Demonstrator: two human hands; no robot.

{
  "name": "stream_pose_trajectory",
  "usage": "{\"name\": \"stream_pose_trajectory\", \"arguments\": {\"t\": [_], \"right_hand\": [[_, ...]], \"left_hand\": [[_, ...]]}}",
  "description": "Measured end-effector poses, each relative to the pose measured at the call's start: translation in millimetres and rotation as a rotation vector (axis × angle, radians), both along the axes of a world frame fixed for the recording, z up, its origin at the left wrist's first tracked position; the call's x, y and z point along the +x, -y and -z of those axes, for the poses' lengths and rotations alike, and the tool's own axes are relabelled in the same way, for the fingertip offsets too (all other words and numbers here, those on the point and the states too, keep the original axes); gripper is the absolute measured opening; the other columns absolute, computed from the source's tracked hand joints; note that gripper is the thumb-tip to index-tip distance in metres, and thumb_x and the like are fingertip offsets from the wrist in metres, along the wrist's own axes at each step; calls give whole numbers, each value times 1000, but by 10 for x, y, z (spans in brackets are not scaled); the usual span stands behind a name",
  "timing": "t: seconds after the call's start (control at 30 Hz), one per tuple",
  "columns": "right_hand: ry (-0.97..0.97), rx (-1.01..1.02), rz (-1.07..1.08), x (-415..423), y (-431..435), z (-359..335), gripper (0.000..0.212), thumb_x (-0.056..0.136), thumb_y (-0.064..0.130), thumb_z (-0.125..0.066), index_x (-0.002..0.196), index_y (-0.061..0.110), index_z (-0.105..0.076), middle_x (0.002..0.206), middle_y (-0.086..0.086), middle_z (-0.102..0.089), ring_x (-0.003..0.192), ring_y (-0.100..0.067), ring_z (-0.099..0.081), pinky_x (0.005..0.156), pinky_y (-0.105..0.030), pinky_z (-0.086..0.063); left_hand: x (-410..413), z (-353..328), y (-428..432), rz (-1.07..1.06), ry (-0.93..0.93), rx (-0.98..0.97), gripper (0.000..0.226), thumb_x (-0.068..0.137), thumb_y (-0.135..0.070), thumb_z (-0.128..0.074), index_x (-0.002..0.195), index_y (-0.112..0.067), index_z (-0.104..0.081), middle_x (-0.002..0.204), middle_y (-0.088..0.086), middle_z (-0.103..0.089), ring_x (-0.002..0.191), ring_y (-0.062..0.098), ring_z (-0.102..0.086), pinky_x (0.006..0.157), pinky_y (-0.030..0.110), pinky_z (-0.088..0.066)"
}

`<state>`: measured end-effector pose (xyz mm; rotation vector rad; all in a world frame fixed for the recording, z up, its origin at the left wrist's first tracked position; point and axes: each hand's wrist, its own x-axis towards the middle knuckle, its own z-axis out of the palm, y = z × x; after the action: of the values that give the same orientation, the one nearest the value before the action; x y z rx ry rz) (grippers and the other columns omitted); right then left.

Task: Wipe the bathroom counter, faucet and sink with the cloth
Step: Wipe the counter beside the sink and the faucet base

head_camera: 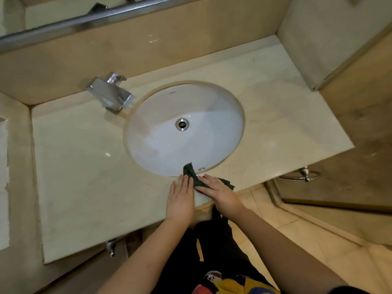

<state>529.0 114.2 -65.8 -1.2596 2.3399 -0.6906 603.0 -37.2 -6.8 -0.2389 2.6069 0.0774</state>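
Note:
A dark green cloth [193, 176] lies on the cream marble counter [80, 166] at the near rim of the white oval sink [184, 128]; one corner hangs over into the basin. My right hand [218, 193] lies flat on the cloth with straight fingers, pressing it down. My left hand [180, 197] rests flat on the counter just left of the cloth, its fingertips touching the cloth's edge. The chrome faucet [111, 95] stands at the back left of the sink, away from both hands. A metal drain [182, 124] sits in the basin's middle.
Beige wall panels rise behind the counter and at its right end. A mirror edge runs along the top left. A towel ring [305, 176] hangs below the counter's right end. Tiled floor lies under the front edge.

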Motion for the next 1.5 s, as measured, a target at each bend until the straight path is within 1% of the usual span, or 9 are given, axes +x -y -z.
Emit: {"name": "stream_pose_trajectory", "arguments": {"t": [0.1,0.2,0.27,0.4,0.5,0.83,1.07,1.27,1.5], "right_hand": [[-103,-43,62,-107,-189,-66,66,60,-15,-66,117,17,-67,139,-15,-51,130,-38,-44,107,-51,-35],[-225,-50,173,-102,-371,-149,52,60,-1,-74,107,21,-70,125,-12,-61,113,-33,-56,95,-44,-46],[-221,-43,197,-52,-413,-160,57,55,-1,-80,108,19,-70,116,-9,-65,105,-29,-60,92,-40,-49],[-224,33,183,53,-465,-140,70,50,-4,-80,117,12,-66,117,-5,-65,106,-26,-62,98,-35,-47],[-233,124,165,67,-571,-109,75,47,-1,-82,120,10,-66,125,-6,-63,113,-28,-60,99,-38,-47],[-301,312,376,-447,-1013,-175,62,68,19,-82,126,12,-61,138,-4,-54,128,-26,-49,105,-41,-36],[-224,217,473,-961,-1137,-149,35,80,13,-75,114,11,-69,130,-4,-60,122,-27,-55,102,-38,-44],[-223,300,569,-1029,-1229,-347,25,79,23,-75,102,17,-68,104,-3,-63,92,-22,-59,72,-34,-55],[-10,311,912,-861,-1234,-426,33,89,23,-63,122,16,-63,111,-4,-59,98,-21,-58,82,-31,-51]], "left_hand": [[-84,-3,-156,-32,-51,38,54,98,-17,-36,149,-7,-21,153,13,-25,146,28,-12,120,38,-10],[-97,-36,-275,-72,-187,116,48,75,-12,-70,121,-5,-59,123,11,-56,121,28,-50,103,36,-41],[-77,-18,-351,-72,-247,194,58,64,-7,-78,119,-1,-59,120,15,-58,114,31,-57,97,38,-47],[11,24,-522,-14,-60,166,71,94,-15,-46,153,-15,-5,159,14,-9,147,31,-8,119,39,-5],[-34,20,-564,7,-1,113,72,97,-17,-38,152,-19,8,160,11,5,147,29,4,119,43,1],[-865,22,-995,127,16,155,77,94,-19,-46,153,-21,4,160,11,4,148,29,4,118,50,-1],[-1388,13,-1168,201,-4,131,68,96,-20,-43,153,-16,-5,161,11,-1,148,28,1,118,46,-3],[-1520,36,-1243,283,-18,151,59,97,-19,-41,150,-18,-15,161,6,2,148,24,5,117,53,-2],[-2008,63,-1519,504,20,32,70,96,-41,-41,153,-22,-4,157,19,18,144,39,11,117,54,0]]}}
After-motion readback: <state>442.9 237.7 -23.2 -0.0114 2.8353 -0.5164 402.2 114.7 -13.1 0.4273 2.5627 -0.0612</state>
